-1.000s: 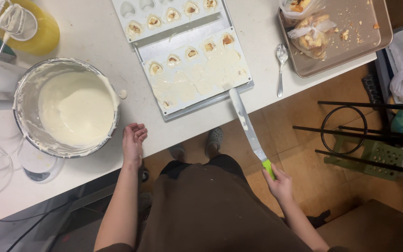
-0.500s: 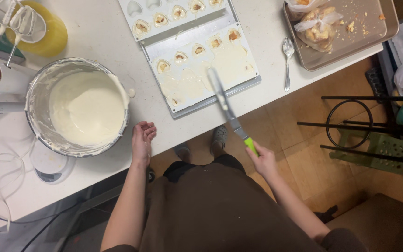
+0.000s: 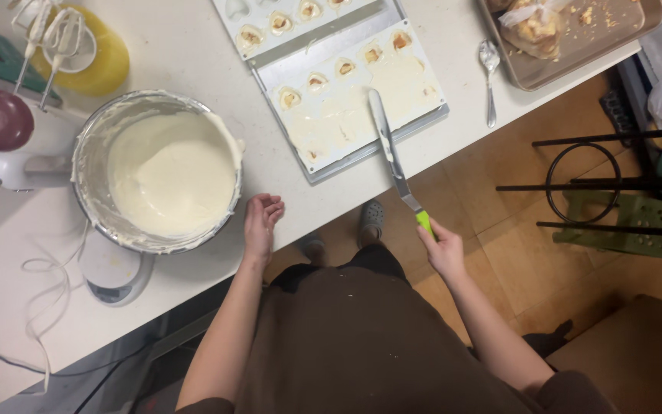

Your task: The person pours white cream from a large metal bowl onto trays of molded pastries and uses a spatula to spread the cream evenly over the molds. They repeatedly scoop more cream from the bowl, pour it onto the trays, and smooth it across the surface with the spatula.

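Two moulds [image 3: 350, 107], one spatula [image 3: 391, 149], one bowl [image 3: 158, 172]

1. Worktop [image 3: 193, 54]: white, smooth surface filling the upper left; its edge runs diagonally.
2. Floor [image 3: 499, 253]: tan-brown tiles with visible joints, evenly lit.
3. Black metal stand [image 3: 576, 184]: thin rods with a ring, at right.
4. Green perforated stool [image 3: 637, 222]: beneath the stand, on the floor.
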### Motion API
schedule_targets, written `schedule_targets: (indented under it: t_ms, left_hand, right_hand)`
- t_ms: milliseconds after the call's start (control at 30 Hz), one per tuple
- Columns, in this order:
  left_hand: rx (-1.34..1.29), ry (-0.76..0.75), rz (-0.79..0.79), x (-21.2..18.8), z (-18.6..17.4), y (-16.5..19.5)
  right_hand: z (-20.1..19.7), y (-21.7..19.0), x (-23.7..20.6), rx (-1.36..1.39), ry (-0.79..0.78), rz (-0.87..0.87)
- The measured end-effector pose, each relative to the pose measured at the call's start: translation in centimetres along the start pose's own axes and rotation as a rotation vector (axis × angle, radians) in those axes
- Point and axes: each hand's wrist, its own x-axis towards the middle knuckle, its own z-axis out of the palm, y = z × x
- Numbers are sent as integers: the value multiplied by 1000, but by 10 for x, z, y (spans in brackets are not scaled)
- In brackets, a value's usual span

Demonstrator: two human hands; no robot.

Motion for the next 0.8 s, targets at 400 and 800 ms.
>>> schedule_targets:
  t_ms: [400, 800]
  left_hand:
    - [-1, -32, -26, -1, 1, 11]
    - [8, -74, -13, -2, 0, 12]
  right_hand:
    - [63, -15, -49, -84, -276, -6]
    - [44, -4, -46, 2, -169, -187]
